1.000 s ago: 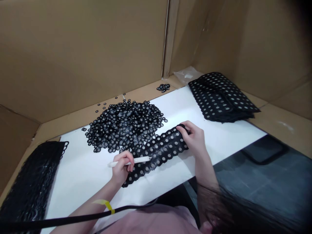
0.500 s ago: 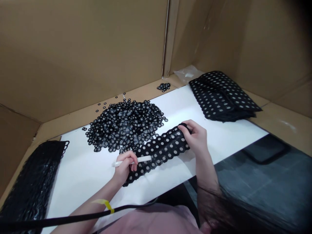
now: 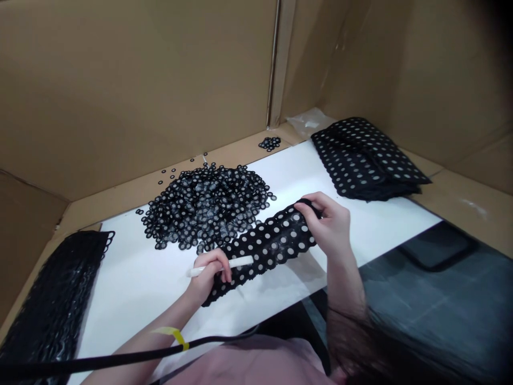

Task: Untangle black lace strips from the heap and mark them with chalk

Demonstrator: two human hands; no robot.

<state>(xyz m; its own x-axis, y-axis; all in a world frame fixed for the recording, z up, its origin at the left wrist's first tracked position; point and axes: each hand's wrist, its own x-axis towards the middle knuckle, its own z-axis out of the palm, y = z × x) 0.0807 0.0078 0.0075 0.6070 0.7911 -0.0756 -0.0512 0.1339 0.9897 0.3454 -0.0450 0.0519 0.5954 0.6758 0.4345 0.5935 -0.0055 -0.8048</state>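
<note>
A black sheet dotted with rows of pale round spots (image 3: 268, 248) is held at a slant over the white table surface. My right hand (image 3: 331, 222) pinches its upper right end, thumb on top. At the lower left end, my left hand (image 3: 210, 272) is closed around a white pen-like stick (image 3: 241, 261), whose tip points right across the sheet. Whether those left fingers also grip the sheet is hidden. Just beyond the sheet lies a large heap of small black rings (image 3: 208, 203), partly covered by its edge.
A stack of black spotted sheets (image 3: 364, 155) lies at the back right, beside a clear plastic bag (image 3: 310, 122). A small ring cluster (image 3: 270, 143) sits behind. Glossy black strips (image 3: 52, 299) are piled at left. Cardboard walls (image 3: 140, 80) enclose the table; a black cable (image 3: 132, 355) crosses in front.
My right hand has shifted slightly right and up with the sheet's end, which looks stretched flatter. My left hand and the white stick have moved a little to the right.
</note>
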